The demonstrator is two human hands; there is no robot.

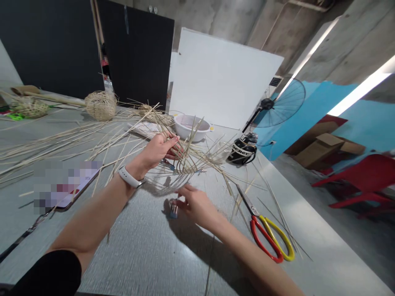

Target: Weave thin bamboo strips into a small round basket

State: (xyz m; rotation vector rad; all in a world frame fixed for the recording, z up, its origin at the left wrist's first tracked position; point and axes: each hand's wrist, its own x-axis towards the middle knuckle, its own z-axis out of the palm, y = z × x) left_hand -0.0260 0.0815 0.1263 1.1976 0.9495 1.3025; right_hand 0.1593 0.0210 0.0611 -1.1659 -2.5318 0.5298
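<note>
My left hand [160,149] is closed around a partly woven piece of bamboo strips [187,164], its loose ends fanning upward and to the right. A small bluish clip [168,164] sits at the weave's edge below my left fingers. Nearer to me, my right hand [196,205] is low over the table with thumb and fingers pinched at another small clip [173,209]; motion blurs the fingertips slightly. To the right of it lie scissors [259,224] with one red and one yellow handle, blades pointing away from me.
Loose bamboo strips [61,137] spread over the grey table [148,255]. A phone [77,187] lies at left. Woven balls [100,105], a white basin [191,128] and a black jug [243,149] stand farther back. A fan [282,102] and red chair [367,181] are beyond.
</note>
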